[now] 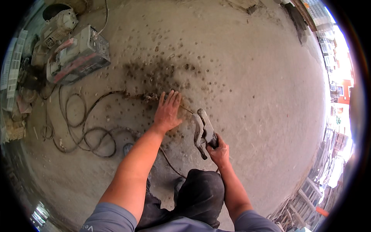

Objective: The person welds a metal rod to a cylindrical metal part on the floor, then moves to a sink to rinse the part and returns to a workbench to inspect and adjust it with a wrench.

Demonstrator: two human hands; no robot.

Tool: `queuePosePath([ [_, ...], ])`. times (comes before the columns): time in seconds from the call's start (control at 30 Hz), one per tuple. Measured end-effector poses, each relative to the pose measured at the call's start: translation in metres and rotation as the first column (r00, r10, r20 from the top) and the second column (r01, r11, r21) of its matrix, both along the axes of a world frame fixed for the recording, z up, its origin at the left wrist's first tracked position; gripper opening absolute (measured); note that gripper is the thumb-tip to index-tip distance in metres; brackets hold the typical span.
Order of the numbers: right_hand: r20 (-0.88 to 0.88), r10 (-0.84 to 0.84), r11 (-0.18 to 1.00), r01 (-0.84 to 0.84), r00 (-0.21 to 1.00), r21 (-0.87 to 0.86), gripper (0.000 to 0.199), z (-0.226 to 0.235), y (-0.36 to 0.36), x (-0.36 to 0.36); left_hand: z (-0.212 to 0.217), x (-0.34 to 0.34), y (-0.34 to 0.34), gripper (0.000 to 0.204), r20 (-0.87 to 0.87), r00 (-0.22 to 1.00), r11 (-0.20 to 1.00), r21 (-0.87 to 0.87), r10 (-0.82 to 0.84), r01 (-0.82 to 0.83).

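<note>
My right hand (219, 150) is closed around the dark handle of a grey welding electrode holder (208, 131), whose jaws point away from me. A thin electrode rod (187, 109) runs from the jaw tip to the left, toward my left hand (168, 112). That hand is stretched out low over the floor with its fingers extended; whether it touches the floor I cannot tell. The rod's far end is hidden near the left fingers. Just beyond and left of those fingers lies a dark, rough cable end or clamp (148, 96), partly covered with grime.
A dusty box-shaped welding machine (83, 54) stands at the far left, beside a motor (62, 25). Looped cable (87, 129) lies across the floor on the left. Dark burn marks (154, 73) spot the concrete floor (262, 96). Wooden pieces (303, 201) lie at the near right.
</note>
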State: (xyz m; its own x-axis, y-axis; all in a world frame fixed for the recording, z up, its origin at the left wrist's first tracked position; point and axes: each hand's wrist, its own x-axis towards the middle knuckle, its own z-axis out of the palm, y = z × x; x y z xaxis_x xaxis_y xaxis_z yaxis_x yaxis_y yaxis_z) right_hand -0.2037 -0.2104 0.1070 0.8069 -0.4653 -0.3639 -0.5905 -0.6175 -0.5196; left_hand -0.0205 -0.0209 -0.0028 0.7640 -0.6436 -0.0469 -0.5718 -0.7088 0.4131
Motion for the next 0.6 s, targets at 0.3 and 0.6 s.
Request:
queuePosePath([
  [0.3,0.04,-0.047,0.999,0.047,0.998,0.02,0.05,0.003,0.004,-0.001,-0.005,0.004,0.011,0.114,-0.018,0.998,0.997,0.042,0.067,-0.066],
  [0.6,0.003,-0.066,0.997,0.065,0.998,0.043,0.052,0.001,0.003,-0.005,0.001,0.01,0.013,0.104,0.001,0.998,0.977,0.205,0.057,-0.056],
])
